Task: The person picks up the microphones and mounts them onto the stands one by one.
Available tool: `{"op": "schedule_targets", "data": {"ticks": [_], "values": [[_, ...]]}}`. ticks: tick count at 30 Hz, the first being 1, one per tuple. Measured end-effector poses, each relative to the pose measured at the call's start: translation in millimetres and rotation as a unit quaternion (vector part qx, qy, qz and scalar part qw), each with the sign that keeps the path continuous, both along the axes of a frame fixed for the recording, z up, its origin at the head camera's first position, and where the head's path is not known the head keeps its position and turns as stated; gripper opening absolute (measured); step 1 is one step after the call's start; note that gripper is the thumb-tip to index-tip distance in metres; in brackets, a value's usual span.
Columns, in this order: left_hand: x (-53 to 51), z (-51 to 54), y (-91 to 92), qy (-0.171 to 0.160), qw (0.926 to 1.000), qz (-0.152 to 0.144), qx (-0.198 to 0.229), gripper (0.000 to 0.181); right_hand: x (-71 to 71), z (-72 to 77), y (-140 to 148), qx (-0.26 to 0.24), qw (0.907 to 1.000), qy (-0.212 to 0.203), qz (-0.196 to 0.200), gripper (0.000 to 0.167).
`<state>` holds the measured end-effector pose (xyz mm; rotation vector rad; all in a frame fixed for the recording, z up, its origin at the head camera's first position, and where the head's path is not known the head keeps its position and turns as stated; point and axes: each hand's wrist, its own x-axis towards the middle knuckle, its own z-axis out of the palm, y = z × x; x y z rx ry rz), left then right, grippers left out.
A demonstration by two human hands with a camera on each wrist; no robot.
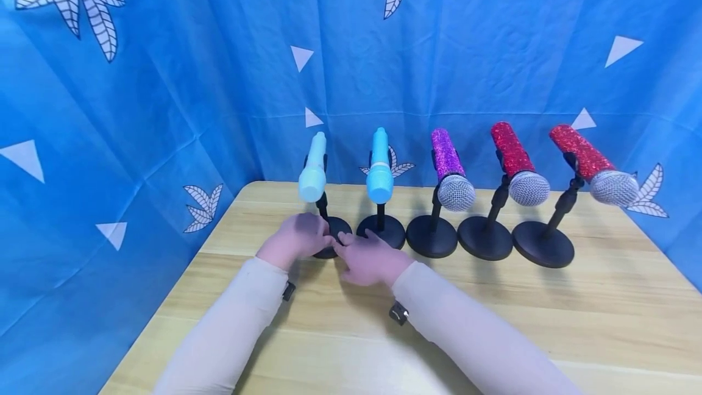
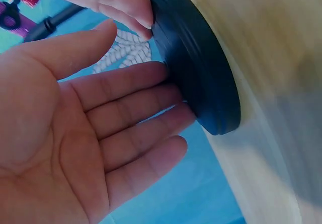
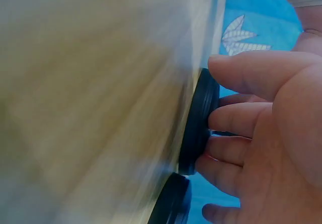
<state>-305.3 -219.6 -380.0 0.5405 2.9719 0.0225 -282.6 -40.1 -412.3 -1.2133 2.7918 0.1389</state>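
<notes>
The leftmost microphone [image 1: 312, 178], pale mint, leans in a black stand whose round base [image 1: 341, 226] sits on the table. My left hand [image 1: 298, 236] touches that base from the left; in the left wrist view its fingers [image 2: 136, 100] are nearly straight against the base's top. From the right, my right hand [image 1: 373, 259] rests its fingertips on the same base, as the right wrist view shows its fingers [image 3: 231, 121] lightly bent there. A blue microphone [image 1: 380, 181] on its own stand is just behind my right hand.
Farther right in the row stand a purple glitter microphone [image 1: 446, 154] and two red ones, one nearer [image 1: 512, 151] and one at the end [image 1: 587, 154], all on black round bases. Blue patterned cloth [image 1: 373, 78] hangs behind and to the left of the wooden table [image 1: 340, 334].
</notes>
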Motion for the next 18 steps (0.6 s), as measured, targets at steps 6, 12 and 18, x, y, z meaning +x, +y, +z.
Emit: {"op": "schedule_targets", "data": {"ticks": [6, 12, 18], "values": [[-16.3, 2.6, 1.8, -0.019, 0.9995, 0.016, 0.018, 0.031, -10.3, 4.3, -1, 0.011, 0.9992, -0.024, -0.031, 0.066], [-20.3, 6.3, 2.2, -0.01, 0.9997, 0.023, 0.003, 0.027, -11.6, 7.7, -4, 0.009, 0.9987, -0.029, -0.04, 0.067], [-18.2, 0.0, 1.3, -0.024, 0.999, 0.029, 0.025, 0.027, -10.1, 0.0, -5, 0.011, 0.9983, -0.03, -0.049, 0.067]]}}
